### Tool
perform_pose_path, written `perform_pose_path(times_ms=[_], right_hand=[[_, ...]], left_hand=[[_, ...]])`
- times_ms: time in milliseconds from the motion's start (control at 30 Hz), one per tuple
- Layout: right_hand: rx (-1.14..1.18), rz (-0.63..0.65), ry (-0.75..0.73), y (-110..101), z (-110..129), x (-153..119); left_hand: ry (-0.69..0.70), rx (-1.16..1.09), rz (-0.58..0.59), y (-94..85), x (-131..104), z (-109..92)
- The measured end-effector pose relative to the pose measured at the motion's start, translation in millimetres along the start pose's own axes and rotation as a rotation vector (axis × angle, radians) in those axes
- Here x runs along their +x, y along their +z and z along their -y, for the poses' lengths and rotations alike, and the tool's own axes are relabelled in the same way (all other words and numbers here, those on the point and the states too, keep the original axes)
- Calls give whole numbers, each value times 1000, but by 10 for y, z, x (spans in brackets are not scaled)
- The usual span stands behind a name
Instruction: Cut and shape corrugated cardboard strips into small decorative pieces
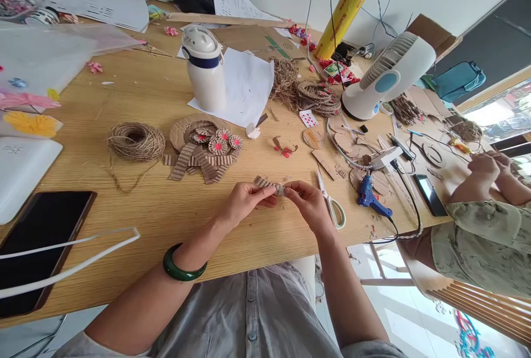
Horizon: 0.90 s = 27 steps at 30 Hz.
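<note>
Between my two hands, near the front of the table, is a small strip of corrugated cardboard (264, 182). My left hand (244, 203) pinches it from the left, thumb on top. The fingertips of my right hand (306, 201) close on its right end. Just right of my right hand lie scissors (332, 203) with pale handles. Beyond my left hand rests a cardboard wreath (179, 131) bearing rolled cardboard flowers (219, 142) with red centres and several ribbed strips (182, 163). Small red and brown scraps (285, 151) lie beyond my hands.
A ball of twine (136, 141) and a dark phone (45, 242) are at left. A white flask (205, 70) stands behind. At right are a blue glue gun (369, 195) with cords, a white fan (390, 73) and another person's hands (487, 172).
</note>
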State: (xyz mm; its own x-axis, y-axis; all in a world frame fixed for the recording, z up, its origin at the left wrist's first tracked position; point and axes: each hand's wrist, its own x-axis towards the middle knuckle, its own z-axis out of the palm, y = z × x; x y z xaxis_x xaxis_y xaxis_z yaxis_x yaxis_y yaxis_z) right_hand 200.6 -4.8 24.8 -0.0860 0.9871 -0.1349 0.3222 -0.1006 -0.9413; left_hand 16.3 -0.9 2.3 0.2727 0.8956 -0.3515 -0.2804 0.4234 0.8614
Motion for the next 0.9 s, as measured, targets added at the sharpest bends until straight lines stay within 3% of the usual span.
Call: perform_pose_path(times_ms=[67,200,300,433,533,600,733,900], right_hand=[[-149,-104,-70,-90,-26,-38],[-698,-368,-209,-422,-170,-238],[-916,-365,-156,-626,-369,-431],[-918,-300,-102,-702,-584,-540],[-695,-346,-40,-728,-550,-494],[-348,-315,32,-752,-437,-459],[333,-77,35,-653,-194,-461],[619,292,24,-196,-141,-493]], left_hand=[[-8,-36,-50,-7,6,1],[12,-112,-111,-28,12,-6],[23,-128,-106,-29,14,-5],[29,-131,-110,-21,19,7],[39,-130,-126,-20,22,10],[51,-127,-138,-22,23,6],[70,-118,-163,-30,24,-1],[89,-105,-182,-32,18,-6]])
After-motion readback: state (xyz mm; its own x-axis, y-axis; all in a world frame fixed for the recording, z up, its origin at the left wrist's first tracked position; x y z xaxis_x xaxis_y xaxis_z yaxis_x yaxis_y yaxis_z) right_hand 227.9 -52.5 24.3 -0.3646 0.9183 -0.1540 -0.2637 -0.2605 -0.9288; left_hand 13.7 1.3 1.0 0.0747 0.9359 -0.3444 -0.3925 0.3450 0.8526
